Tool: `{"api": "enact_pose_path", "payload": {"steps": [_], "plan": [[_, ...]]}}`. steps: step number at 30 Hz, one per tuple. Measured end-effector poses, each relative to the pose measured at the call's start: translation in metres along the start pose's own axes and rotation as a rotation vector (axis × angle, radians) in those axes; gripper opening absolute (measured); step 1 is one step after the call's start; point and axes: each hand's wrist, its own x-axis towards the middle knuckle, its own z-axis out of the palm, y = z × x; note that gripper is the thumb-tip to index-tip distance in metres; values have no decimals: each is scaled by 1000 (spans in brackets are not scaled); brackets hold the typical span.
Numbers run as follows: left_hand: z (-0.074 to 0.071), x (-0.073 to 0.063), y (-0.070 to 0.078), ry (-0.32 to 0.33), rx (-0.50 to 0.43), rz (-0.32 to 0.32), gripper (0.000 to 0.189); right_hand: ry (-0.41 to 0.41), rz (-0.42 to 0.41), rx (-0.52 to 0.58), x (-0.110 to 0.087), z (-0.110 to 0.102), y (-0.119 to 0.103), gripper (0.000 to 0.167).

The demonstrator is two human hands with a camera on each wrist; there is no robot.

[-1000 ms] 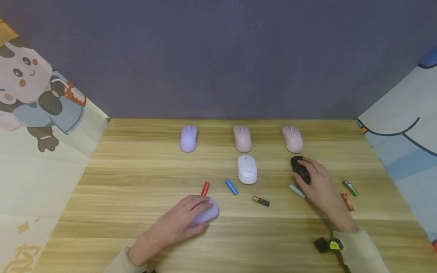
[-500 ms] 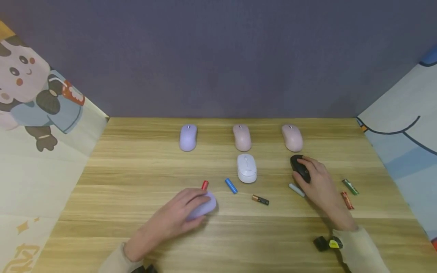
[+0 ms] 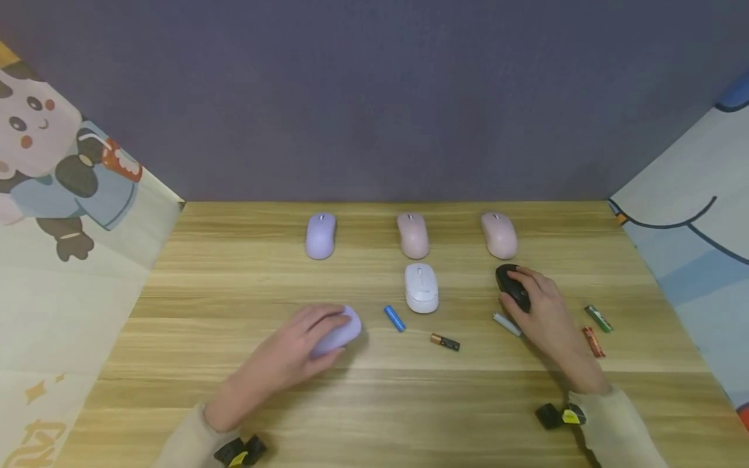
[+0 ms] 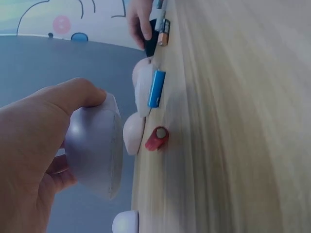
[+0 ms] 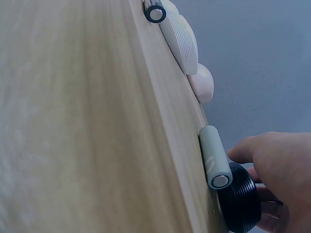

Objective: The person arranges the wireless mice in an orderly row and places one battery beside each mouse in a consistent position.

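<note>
My left hand (image 3: 289, 348) grips a light purple computer mouse (image 3: 341, 333) by its sides. In the left wrist view that mouse is held off the table, and a red battery (image 4: 157, 138) lies on the wood beyond it; from the head view the battery is hidden. My right hand (image 3: 547, 318) holds a black mouse (image 3: 510, 286), which rests on the table, with thumb and fingers about it. Beside the right thumb lies a grey battery (image 5: 214, 158). A blue battery (image 3: 394, 318) and a black-and-copper battery (image 3: 445, 342) lie between the hands.
Along the back of the wooden table (image 3: 234, 273) stand another purple mouse (image 3: 320, 236) and two pink mice, one central (image 3: 413, 236) and one right (image 3: 499, 235). A white mouse (image 3: 421, 288) sits in front. Green (image 3: 599, 318) and red-brown (image 3: 593, 342) batteries lie right of my right hand.
My left hand has carried the purple mouse leftward and farther from me, and the red battery has gone out of sight in the head view. The right hand stays on the black mouse.
</note>
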Motion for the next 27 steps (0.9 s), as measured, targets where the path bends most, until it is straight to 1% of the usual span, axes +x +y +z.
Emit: {"api": "enact_pose_path", "payload": {"steps": [4, 9, 13, 19, 27], "plan": [[-3, 2, -6, 21, 0, -10, 55, -10, 12, -3, 0, 0, 0, 46], [-8, 4, -11, 17, -11, -37, 58, -39, 44, -7, 0, -2, -1, 46], [-10, 6, -18, 21, -3, -65, 58, -32, 33, -5, 0, -1, -1, 46], [-10, 6, -32, 23, 8, -114, 54, -17, 21, -5, 0, 0, 0, 46], [-10, 9, -43, -14, 23, -182, 54, -9, 13, 2, 0, -1, 0, 46]]}}
